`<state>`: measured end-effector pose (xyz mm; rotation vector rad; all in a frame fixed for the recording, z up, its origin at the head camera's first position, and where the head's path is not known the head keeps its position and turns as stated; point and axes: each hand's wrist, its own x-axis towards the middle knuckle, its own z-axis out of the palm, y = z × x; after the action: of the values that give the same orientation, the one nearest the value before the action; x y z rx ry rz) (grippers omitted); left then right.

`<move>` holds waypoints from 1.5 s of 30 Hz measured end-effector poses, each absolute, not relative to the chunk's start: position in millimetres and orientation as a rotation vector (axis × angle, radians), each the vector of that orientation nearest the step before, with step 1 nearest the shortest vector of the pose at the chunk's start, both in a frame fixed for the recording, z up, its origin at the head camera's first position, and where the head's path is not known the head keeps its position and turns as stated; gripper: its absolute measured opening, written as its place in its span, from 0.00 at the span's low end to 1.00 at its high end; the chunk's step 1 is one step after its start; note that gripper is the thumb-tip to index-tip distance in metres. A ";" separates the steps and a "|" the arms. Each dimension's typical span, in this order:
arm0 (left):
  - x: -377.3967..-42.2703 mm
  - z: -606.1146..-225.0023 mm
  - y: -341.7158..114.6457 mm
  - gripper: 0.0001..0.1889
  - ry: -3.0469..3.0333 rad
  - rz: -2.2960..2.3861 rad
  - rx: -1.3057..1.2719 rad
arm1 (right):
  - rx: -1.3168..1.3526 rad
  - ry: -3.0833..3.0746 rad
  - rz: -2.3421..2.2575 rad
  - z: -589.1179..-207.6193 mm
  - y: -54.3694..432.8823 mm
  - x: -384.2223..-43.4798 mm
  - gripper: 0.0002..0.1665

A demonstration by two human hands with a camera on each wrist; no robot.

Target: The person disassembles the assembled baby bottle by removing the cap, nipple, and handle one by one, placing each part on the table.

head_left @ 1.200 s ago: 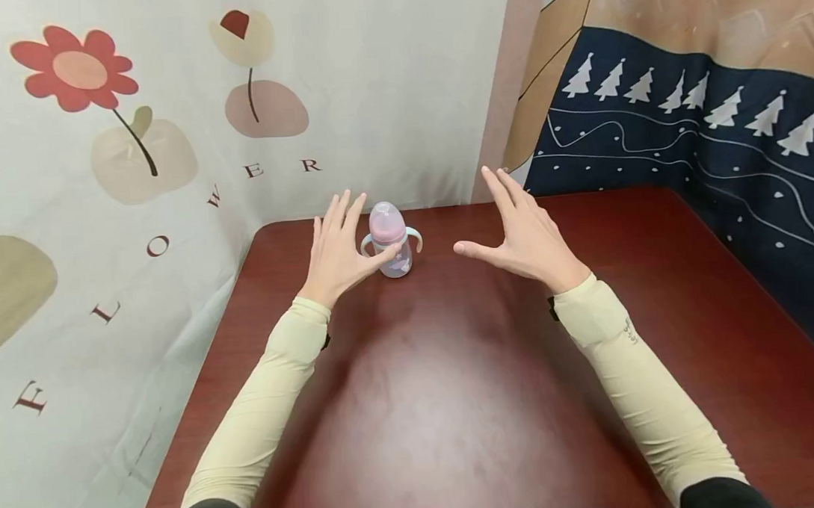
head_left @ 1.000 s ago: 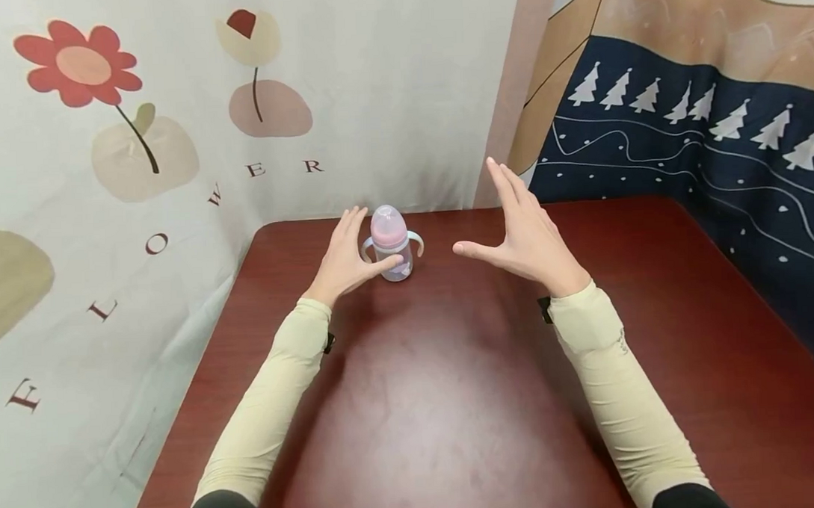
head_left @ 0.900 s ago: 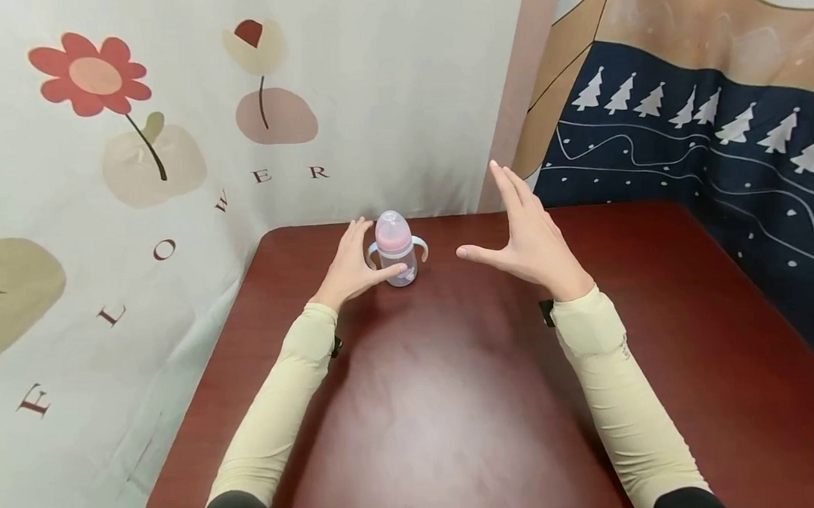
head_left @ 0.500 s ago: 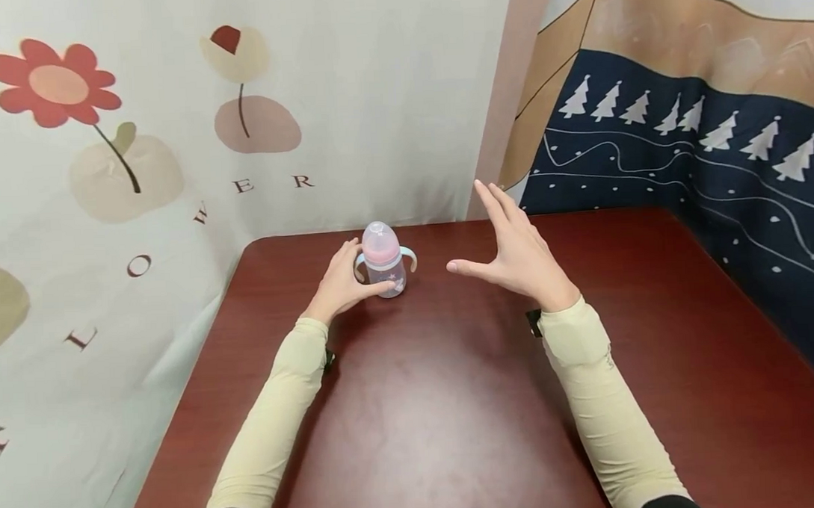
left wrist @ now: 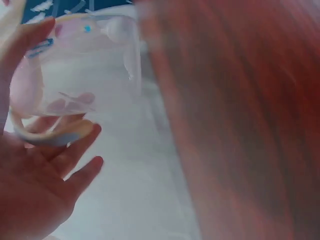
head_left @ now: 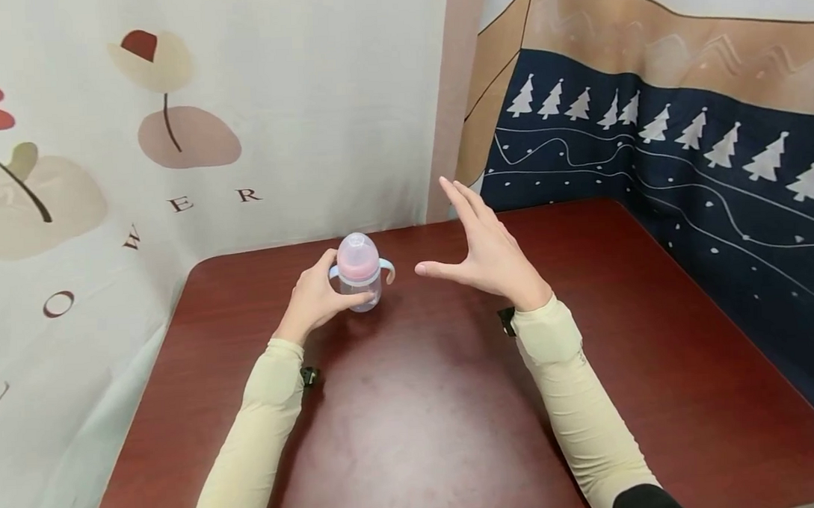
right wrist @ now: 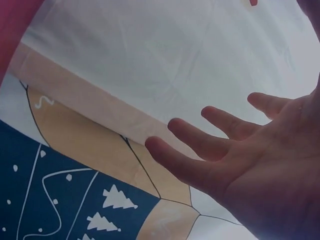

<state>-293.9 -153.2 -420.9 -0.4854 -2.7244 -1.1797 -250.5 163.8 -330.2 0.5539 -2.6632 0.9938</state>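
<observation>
A baby bottle (head_left: pixel 358 259) with a pink collar, clear domed cap and two pale handles is upright near the back edge of the table. My left hand (head_left: pixel 310 298) grips it from the left, thumb across the front and fingers behind. In the left wrist view, the thumb lies on the clear bottle body (left wrist: pixel 95 75), while the fingers reach past one curved handle (left wrist: pixel 60 136). Off to the bottle's right, my right hand (head_left: pixel 491 260) is held in the air with thumb and fingers spread. Its palm (right wrist: pixel 272 180) holds nothing in the right wrist view.
The dark red wooden table (head_left: pixel 399 426) extends toward me and to both sides. Behind it hangs a pale curtain (head_left: pixel 321 100) with flower prints. A navy cloth (head_left: pixel 646 163) with white trees borders the right side.
My left hand has gone from spread fingers beside the bottle to gripping it. The right hand keeps its spread pose. The head view has turned to the right.
</observation>
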 end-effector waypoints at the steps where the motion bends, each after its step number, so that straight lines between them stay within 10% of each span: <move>1: -290.5 -417.4 -149.0 0.39 -2.689 -1.204 -0.506 | 0.571 -2.663 1.011 -328.9 162.9 -249.8 0.72; 15: -259.4 -379.1 -97.8 0.38 -2.479 -1.021 -0.868 | 0.846 -2.502 1.155 -325.5 147.4 -237.9 0.70; 28: -253.5 -372.6 -95.8 0.41 -2.496 -0.897 -0.839 | 0.741 -2.597 1.151 -318.9 147.1 -232.6 0.39; 45: -247.0 -378.5 -106.0 0.39 -2.473 -1.108 -0.741 | 0.694 -2.546 1.293 -319.4 136.1 -223.6 0.35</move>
<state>-247.0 -106.0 -378.5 -0.7405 -2.4735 -1.1083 -223.6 136.1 -319.4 0.6943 -2.5461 1.2930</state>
